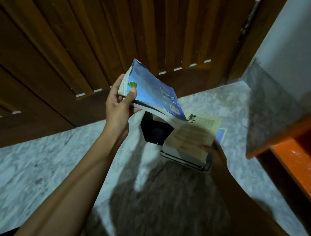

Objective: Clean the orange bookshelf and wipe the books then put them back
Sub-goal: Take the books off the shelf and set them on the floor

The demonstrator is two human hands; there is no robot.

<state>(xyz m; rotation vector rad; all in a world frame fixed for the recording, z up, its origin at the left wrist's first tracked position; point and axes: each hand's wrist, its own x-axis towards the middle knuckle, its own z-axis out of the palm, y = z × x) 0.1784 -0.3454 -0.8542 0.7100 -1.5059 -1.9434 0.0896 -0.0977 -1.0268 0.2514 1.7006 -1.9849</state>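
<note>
the left hand is up in front of the person, grasping a blue paperback by one corner, with the thumb flat on the cover beside a small green emblem and the fingers curled behind the pages. the book hangs tilted in the air, its far end sagging down toward the pile below (the cover is creased and worn along the top edge).

the pile of books sits on the pale marbled floor, just beside the orange bookshelf, whose dusty, speckled board juts in from the right. on top lies a beige book with printed text and a small coloured label at its far corner. a light blue cover pokes out from under it at the far side.

the right hand is down at the near right edge of that pile, in shadow. its thumb rests on the beige cover, and the fingers are hidden past the edge, so i cannot tell whether it is gripping.

a dark angular object stands on the floor just behind the pile. a slatted wooden door fills the background, and a pale wall rises at the right.
</note>
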